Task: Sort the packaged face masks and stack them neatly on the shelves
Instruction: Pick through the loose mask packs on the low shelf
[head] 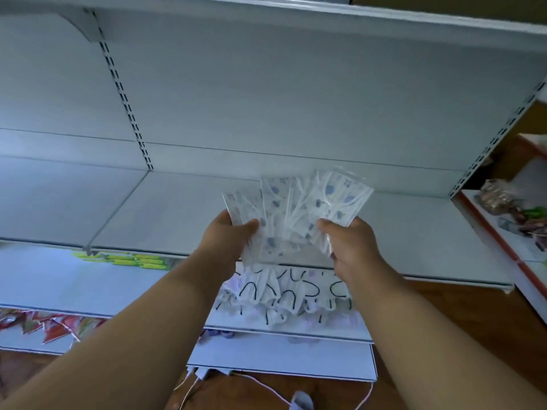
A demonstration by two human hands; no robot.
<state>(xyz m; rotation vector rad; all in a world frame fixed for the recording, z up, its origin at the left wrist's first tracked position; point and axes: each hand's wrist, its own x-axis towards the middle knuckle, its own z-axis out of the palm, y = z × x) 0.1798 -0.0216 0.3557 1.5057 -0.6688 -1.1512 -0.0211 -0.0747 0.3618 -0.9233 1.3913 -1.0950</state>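
Note:
Both my hands hold up a fanned bunch of packaged face masks (pixel 296 208), white with blue prints in clear wrappers, above the front of the bare grey shelf (pixel 165 208). My left hand (pixel 231 235) grips the left side of the bunch, thumb on top. My right hand (pixel 349 241) pinches the right side. On the shelf below lies a pile of white masks with black ear loops (pixel 284 294), partly hidden by my hands.
Yellow-green packets (pixel 133 258) lie on the lower shelf at left, red packets (pixel 53 324) further down left. A neighbouring orange-edged shelf (pixel 503 241) at right holds mixed goods. Loose masks and cords (pixel 299 400) lie on the wooden floor.

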